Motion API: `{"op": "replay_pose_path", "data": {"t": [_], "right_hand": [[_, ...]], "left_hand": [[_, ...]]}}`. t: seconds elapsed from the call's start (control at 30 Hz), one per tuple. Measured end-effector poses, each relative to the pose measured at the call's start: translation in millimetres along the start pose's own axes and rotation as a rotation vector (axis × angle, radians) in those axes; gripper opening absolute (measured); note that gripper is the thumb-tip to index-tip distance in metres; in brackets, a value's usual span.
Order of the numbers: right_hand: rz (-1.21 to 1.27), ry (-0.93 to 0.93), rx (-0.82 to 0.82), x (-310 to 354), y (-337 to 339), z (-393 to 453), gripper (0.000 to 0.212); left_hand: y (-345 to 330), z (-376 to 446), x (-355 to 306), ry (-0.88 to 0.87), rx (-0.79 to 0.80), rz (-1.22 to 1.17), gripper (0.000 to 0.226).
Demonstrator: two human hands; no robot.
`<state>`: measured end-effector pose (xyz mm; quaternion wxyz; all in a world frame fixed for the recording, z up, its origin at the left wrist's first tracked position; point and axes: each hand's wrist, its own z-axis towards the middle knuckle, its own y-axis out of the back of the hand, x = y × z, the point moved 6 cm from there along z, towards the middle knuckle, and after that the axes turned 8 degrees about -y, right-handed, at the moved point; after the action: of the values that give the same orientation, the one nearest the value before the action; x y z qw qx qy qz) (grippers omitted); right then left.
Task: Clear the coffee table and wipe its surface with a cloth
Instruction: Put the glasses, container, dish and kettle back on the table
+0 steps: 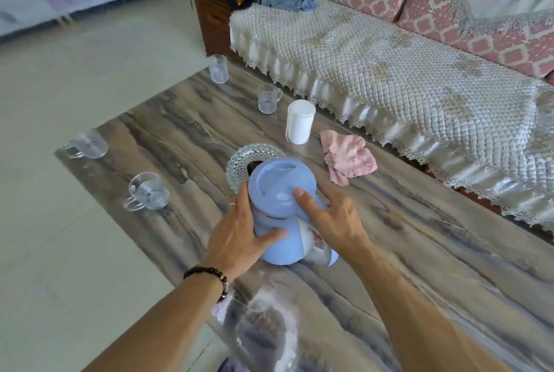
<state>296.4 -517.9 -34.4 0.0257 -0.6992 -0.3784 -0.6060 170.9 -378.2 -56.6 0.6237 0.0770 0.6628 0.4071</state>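
A blue lidded jug (278, 209) stands near the middle of the grey marble-look coffee table (419, 251). My left hand (242, 236) wraps its left side and my right hand (332, 218) grips its right side at the handle, with a finger on the lid. Behind the jug lies a textured glass dish (236, 161), partly hidden. A crumpled pink cloth (347, 158) lies to the right near the sofa edge. A white cylindrical container (299, 122) stands upright behind it.
Several clear glass mugs stand on the table: two at the left edge (88, 145) (148, 191) and two at the far side (218, 68) (268, 98). A sofa with a quilted cover (389, 71) runs along the table's right edge. Pale floor lies to the left.
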Motion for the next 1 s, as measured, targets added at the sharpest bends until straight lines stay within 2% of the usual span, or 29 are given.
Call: {"op": "replay_pose_path", "data": {"t": [0.07, 0.23, 0.4, 0.6, 0.7, 0.87, 0.9, 1.0], "right_hand": [[-0.028, 0.045, 0.082, 19.5, -32.8, 2.8, 0.043], [-0.094, 0.129, 0.272, 57.2, -110.4, 18.6, 0.027], [-0.118, 0.185, 0.419, 76.3, -172.9, 33.3, 0.018], [-0.11, 0.173, 0.449, 74.0, -204.6, 53.3, 0.016], [-0.111, 0.178, 0.462, 68.3, -207.7, 59.8, 0.015], [-0.236, 0.24, 0.424, 65.1, -207.3, 62.4, 0.006], [-0.285, 0.252, 0.409, 66.6, -208.2, 60.9, 0.008], [-0.46, 0.242, 0.394, 62.7, -199.8, 59.2, 0.046]], "left_hand": [[29.5, -17.2, 18.7, 0.04, -0.066, 0.002, 0.098], [82.3, -49.9, 67.2, 0.11, -0.189, -0.022, 0.087], [114.3, -72.3, 99.8, 0.217, -0.297, 0.092, 0.085], [121.1, -73.8, 119.6, 0.318, -0.315, 0.166, 0.084], [118.3, -73.9, 122.3, 0.314, -0.327, 0.213, 0.085], [112.5, -77.0, 123.3, 0.326, -0.316, 0.246, 0.088], [113.4, -77.9, 120.7, 0.344, -0.319, 0.27, 0.088], [117.9, -71.2, 101.5, 0.337, -0.35, 0.426, 0.085]]}}
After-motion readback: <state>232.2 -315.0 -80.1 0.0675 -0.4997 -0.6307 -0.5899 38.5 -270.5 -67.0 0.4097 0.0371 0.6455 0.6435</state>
